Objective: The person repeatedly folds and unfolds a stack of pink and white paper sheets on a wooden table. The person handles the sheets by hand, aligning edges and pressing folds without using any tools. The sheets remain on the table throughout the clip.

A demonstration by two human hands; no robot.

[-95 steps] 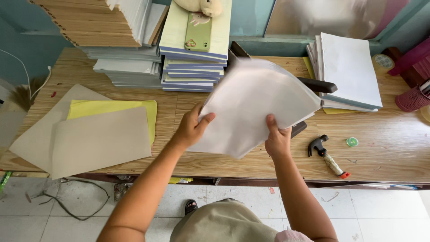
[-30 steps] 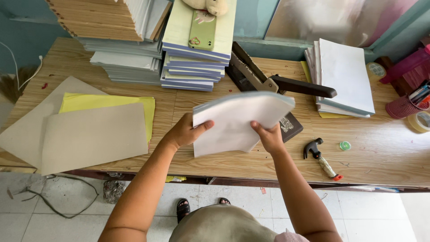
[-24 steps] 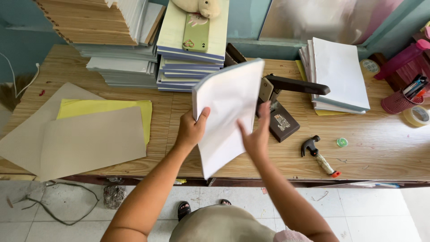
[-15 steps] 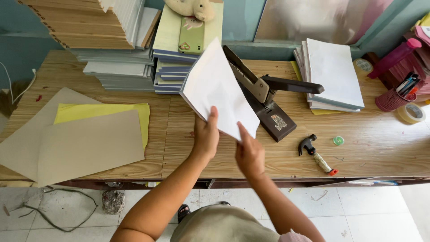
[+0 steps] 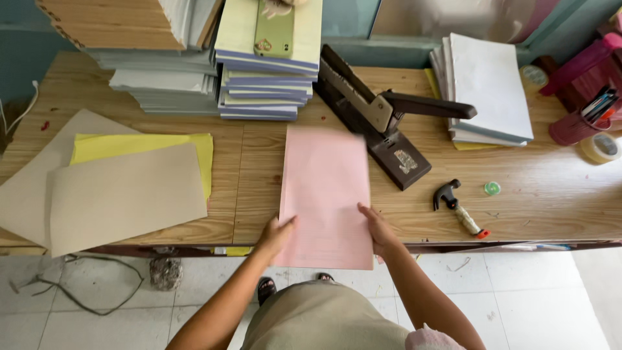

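Note:
A stack of pale pink paper sheets (image 5: 326, 188) lies flat on the wooden table (image 5: 544, 194), its near end hanging over the front edge. My left hand (image 5: 275, 234) grips its lower left edge. My right hand (image 5: 378, 228) holds its lower right edge. A large black and tan heavy-duty stapler (image 5: 376, 116) sits just right of the sheets, pointing away at an angle.
Tan cardboard sheets (image 5: 123, 194) over yellow paper (image 5: 139, 146) lie at left. Stacks of booklets (image 5: 265, 84) with a green phone (image 5: 274, 29) on top stand behind. A white paper pile (image 5: 489, 87), a small hammer (image 5: 457, 207), a tape roll (image 5: 599, 148) and a pink cup (image 5: 573, 126) are at right.
The sheets, earlier held up and turned in the air, have come down flat onto the table in front of me. Both hands have dropped to the sheets' near edge.

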